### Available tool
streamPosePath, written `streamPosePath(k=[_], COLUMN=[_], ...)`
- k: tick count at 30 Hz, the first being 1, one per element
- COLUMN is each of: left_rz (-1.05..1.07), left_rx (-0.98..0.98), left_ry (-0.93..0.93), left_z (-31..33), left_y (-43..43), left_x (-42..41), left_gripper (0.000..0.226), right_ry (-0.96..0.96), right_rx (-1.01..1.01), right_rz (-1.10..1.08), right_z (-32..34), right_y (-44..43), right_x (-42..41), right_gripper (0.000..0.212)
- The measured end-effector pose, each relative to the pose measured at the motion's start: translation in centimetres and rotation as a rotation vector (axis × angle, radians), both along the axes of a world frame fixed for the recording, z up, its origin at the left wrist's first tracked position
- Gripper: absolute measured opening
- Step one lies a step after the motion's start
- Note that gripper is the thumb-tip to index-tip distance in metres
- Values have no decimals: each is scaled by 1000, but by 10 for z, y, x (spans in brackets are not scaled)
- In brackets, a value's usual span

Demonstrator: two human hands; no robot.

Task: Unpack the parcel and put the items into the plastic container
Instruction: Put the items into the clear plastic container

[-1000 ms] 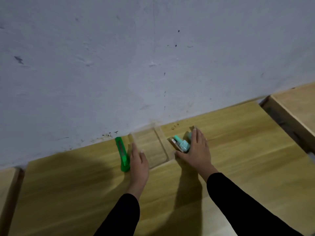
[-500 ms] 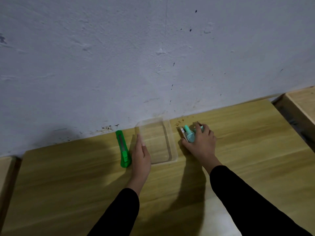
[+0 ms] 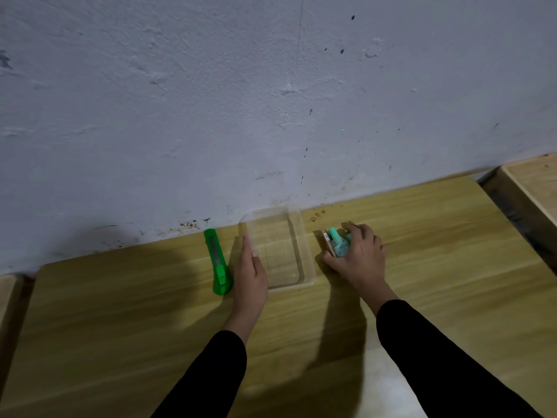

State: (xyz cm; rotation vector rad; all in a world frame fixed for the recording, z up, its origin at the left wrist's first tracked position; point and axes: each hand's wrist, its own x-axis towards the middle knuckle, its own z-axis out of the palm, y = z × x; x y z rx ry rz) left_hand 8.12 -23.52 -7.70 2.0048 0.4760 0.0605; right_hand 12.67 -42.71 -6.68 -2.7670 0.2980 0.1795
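Note:
A clear plastic container (image 3: 306, 260) stands on the wooden table near the wall, with nothing visible inside. My left hand (image 3: 250, 273) lies flat along its left wall, fingers straight. Just right of the container lies a small parcel (image 3: 333, 241), a brown card with a mint-green item on it. My right hand (image 3: 360, 254) covers its right half, fingers curled over it and thumb at its near edge. Much of the parcel is hidden under that hand.
A green utility knife (image 3: 217, 260) lies left of my left hand, pointing at the wall. The pale wall (image 3: 271, 101) rises right behind the container. A second wooden surface (image 3: 533, 191) sits at the far right across a gap. The table (image 3: 120, 327) stretches toward me.
My right hand's fingers went from flat on the parcel to curled round it. My left hand stayed against the container. The camera view shifted slightly.

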Motion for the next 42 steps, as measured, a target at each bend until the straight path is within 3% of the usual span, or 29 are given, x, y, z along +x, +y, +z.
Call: streamPosePath(k=[11,17,23,28,37,42], left_rz=[-13,-4,8,38,53,72], left_rx=[-12,-42,-163,-354,-422,-453], left_ry=[28,1,-61,-66,-99,-113], left_z=[-5,-1,-1,-4,-13,-16], left_y=[3,0,0,6,5,4], left_x=[-1,-3,-2,-2,1,1], left_gripper=[52,52,49,47,46,46], right_ry=[-73,-202,-97,-46,59,47], right_rx=[47,116,-85,-243,-78,56], right_rz=[33,209,515,625,686,615], right_z=[14,39,37,29,35,32], right_y=[10,43,91,104,93,91], right_x=[-1,11,9,10,16,3], right_gripper=[83,81,77,64,80,77])
